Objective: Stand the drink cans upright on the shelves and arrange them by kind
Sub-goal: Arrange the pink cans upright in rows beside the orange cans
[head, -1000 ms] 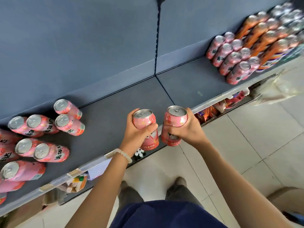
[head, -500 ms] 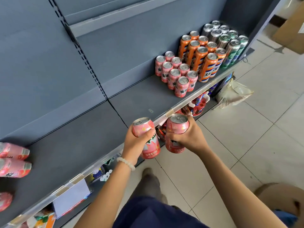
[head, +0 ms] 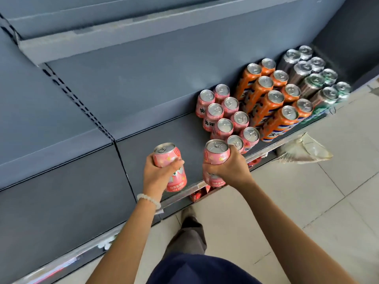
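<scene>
While the person's dark blue top (head: 196, 271) and one grey trouser leg with a shoe (head: 187, 232) fill the bottom of the view above the pale tiled floor (head: 307, 212), both bare arms reach forward to the front edge of the dark grey metal shelf (head: 61, 201). The left hand (head: 158, 175), with a white beaded bracelet (head: 148, 199) at its wrist, has its fingers curled round a short pink aluminium drink can with fruit print (head: 170, 167), held upright but leaning a little, above the shelf's front part. The right hand (head: 229, 167) wraps a second short pink aluminium can (head: 215, 158) from the side, thumb low across its label, and holds it upright over the shelf's silver front rail (head: 190, 186); whether its base touches the shelf cannot be told. Just beyond this can, close by the right hand's fingers, stands the block of short pink cans (head: 225, 117), upright in two rows running back toward the blue-grey rear panel (head: 143, 83). Beside them to the right stand the tall orange cans with blue lettering (head: 272, 99), also in two rows, and farther right, at the shelf's end, the tall dark cans with silver and green sides (head: 313, 78), somewhat blurred. A crumpled clear plastic bag (head: 303, 150) lies on the floor below that end of the shelf. Red packages (head: 199, 194) show on the lower shelf under the rail.
</scene>
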